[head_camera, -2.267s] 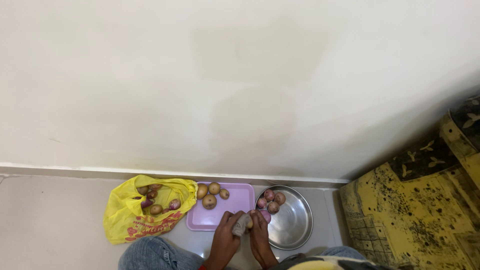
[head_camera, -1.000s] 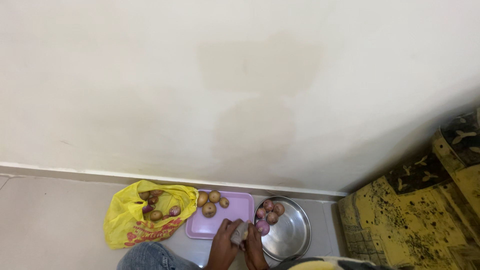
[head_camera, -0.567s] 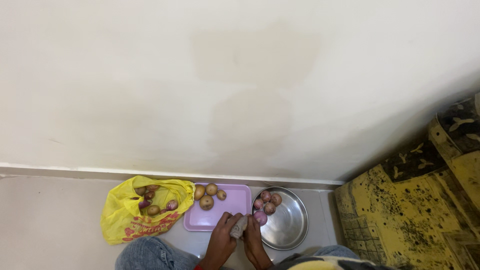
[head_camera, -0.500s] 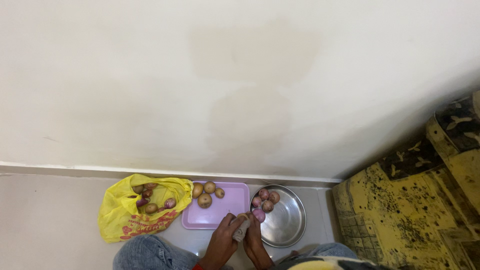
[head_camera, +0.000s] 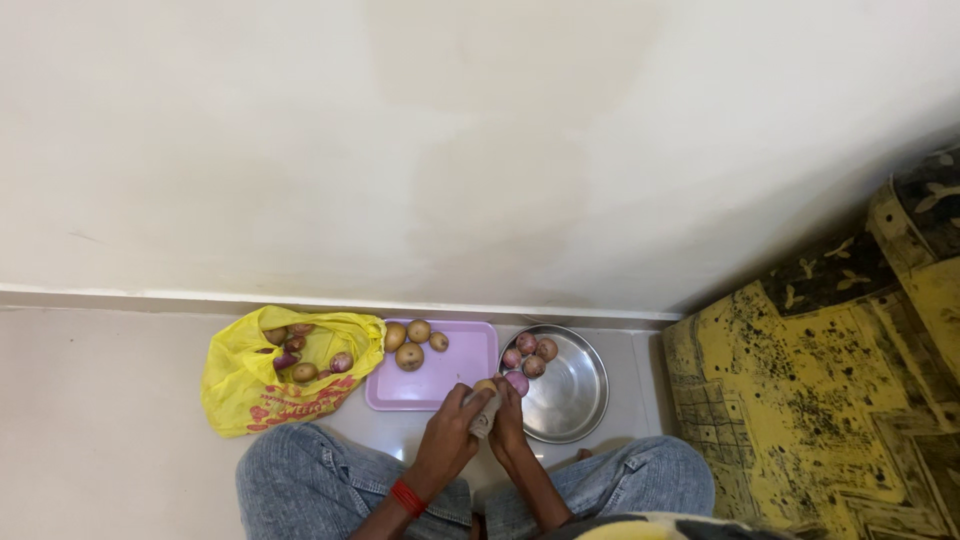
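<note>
Between pink tray (head_camera: 455, 375) and steel bowl (head_camera: 575, 385), left hand (head_camera: 452, 440) gripping grey cloth (head_camera: 486, 413), right hand (head_camera: 508, 425) grasping potato (head_camera: 485, 387), wiping it.

Both hands together at center: left hand (head_camera: 450, 440) cupped, right hand (head_camera: 508, 432) fingers curled.

Soft, even indoor light; the wall (head_camera: 480, 150) looks bright and blotchy. Mild glare inside the bowl (head_camera: 575, 385) below it. Focus is slightly soft throughout.
</note>
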